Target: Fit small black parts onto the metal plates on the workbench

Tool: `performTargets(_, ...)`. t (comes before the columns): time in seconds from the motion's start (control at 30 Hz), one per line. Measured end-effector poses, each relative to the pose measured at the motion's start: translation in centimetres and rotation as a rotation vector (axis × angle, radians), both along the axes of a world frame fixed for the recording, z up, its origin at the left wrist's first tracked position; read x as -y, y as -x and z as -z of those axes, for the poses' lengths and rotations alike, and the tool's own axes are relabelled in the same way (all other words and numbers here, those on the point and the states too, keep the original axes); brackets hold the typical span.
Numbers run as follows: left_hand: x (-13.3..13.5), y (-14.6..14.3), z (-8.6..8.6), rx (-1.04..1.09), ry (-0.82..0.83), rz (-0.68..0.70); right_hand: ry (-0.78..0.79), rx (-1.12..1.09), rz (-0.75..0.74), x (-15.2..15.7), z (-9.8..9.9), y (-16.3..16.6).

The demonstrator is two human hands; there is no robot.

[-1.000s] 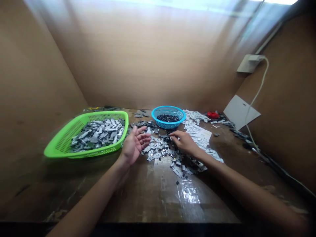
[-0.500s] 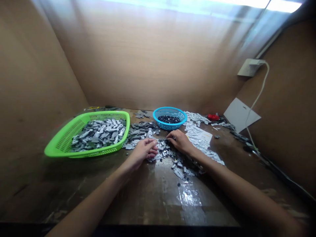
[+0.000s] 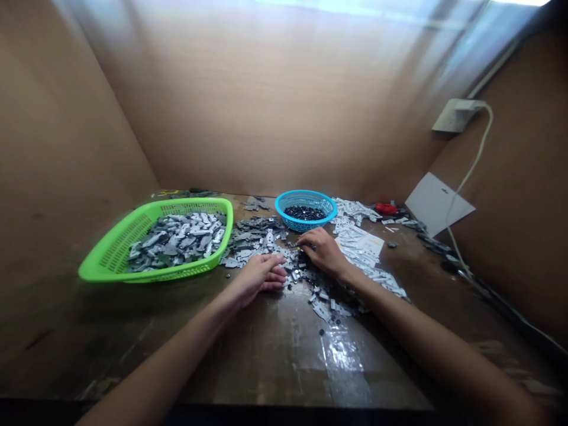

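Note:
My left hand point(image 3: 261, 278) rests low over the near left side of a loose heap of small grey and black plastic parts point(image 3: 295, 277). Its fingers are loosely bent and a little apart, with no part visible in them. Just across the heap, my right hand point(image 3: 323, 251) reaches down with thumb and fingertips drawn together at the heap's far side. Whatever lies between those fingertips is too small and hidden to make out. Right behind it stands a round blue basket point(image 3: 306, 223) holding many small shiny black pieces.
A green basket point(image 3: 100, 266) full of grey plastic parts stands at left. Dark grey parts point(image 3: 255, 234) lie between the baskets; pale flat parts point(image 3: 359, 245) spread at right. Farther right are a red object point(image 3: 386, 209), a white card point(image 3: 439, 204) and a hanging cable point(image 3: 481, 145).
My right hand has shifted slightly, its fingertips still down at the heap. My left hand has moved slightly, its fingers lower. The view has tilted a little.

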State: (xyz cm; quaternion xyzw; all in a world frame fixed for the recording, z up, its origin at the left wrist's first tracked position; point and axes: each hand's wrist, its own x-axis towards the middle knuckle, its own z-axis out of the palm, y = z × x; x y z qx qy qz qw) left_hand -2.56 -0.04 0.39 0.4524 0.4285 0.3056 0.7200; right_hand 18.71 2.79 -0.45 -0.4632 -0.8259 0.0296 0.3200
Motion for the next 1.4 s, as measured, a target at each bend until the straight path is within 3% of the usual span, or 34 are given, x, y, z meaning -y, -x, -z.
performTargets(0.2,-0.3,0.0,0.9,0.161,0.116,0.031,-0.080,-0.025,-0.141,1.9,-0.6,1.1)
performTargets(0.37,-0.6,0.1,1.2,0.120,0.060,-0.065,-0.035,-0.011,0.014,1.2,0.2,0.7)
performTargets(0.47,-0.5,0.1,0.9,0.101,0.030,-0.090,0.046,0.108,-0.004,0.7,0.9,0.1)
performTargets(0.67,0.1,-0.3,0.3,0.020,0.063,0.034,0.076,0.056,0.007,0.6,0.7,-0.1)
performTargets(0.8,0.7,-0.6,0.6,-0.040,0.052,0.130,0.265,-0.200,0.068,0.7,-0.4,-0.6)
performTargets(0.9,1.1,-0.8,1.1,-0.082,-0.001,0.181,0.471,-0.363,0.030,1.8,-1.1,-1.0)
performTargets(0.97,1.2,-0.9,1.6,-0.088,-0.035,0.199,0.518,-0.383,-0.008,3.2,-1.4,-1.2)
performTargets(1.13,1.4,-1.1,2.3,-0.117,-0.077,0.211,0.437,-0.351,0.004,6.1,-1.4,-1.4)
performTargets(1.4,1.3,-1.1,2.0,-0.110,-0.075,0.212,0.399,-0.365,-0.115,5.9,-0.6,-1.5)
